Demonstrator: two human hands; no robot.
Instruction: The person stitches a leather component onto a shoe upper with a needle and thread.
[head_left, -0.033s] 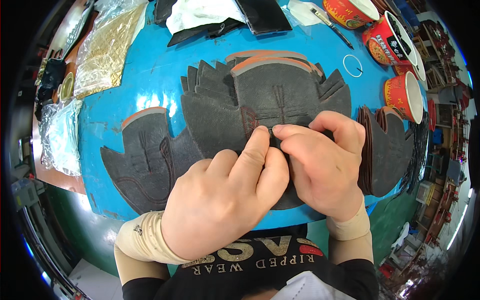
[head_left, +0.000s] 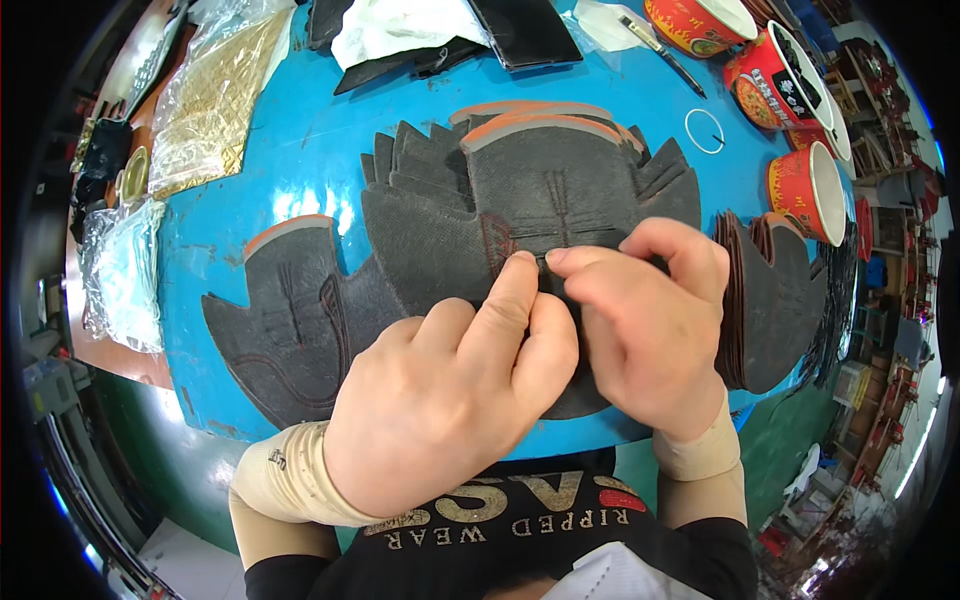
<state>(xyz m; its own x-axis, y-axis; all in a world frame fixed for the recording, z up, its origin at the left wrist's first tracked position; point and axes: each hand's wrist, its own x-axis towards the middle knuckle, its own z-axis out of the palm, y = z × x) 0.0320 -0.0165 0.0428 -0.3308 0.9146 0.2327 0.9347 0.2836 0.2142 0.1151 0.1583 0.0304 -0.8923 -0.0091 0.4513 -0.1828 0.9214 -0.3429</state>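
A black leather shoe upper [head_left: 555, 165], edged in orange and grey, lies on a fanned pile of similar pieces at the table's middle. Creases and slits run down its centre, with reddish stitching beside them. My left hand [head_left: 450, 380] is closed over the near part, its index fingertip pressed beside the slits and its thumb tucked close. Against that fingertip my right hand [head_left: 655, 320] pinches thumb and forefinger together, other fingers curled. Whatever tiny thing sits between the right fingertips is too small to make out. Another upper [head_left: 290, 310] lies flat at left.
A stack of uppers [head_left: 770, 300] stands at right beside hanging black strands [head_left: 840, 310]. Red paper tubs [head_left: 808, 192] line the far right edge. A pen [head_left: 665, 58] and white ring [head_left: 704, 132] lie nearby. Bagged gold material [head_left: 205, 110] is at far left.
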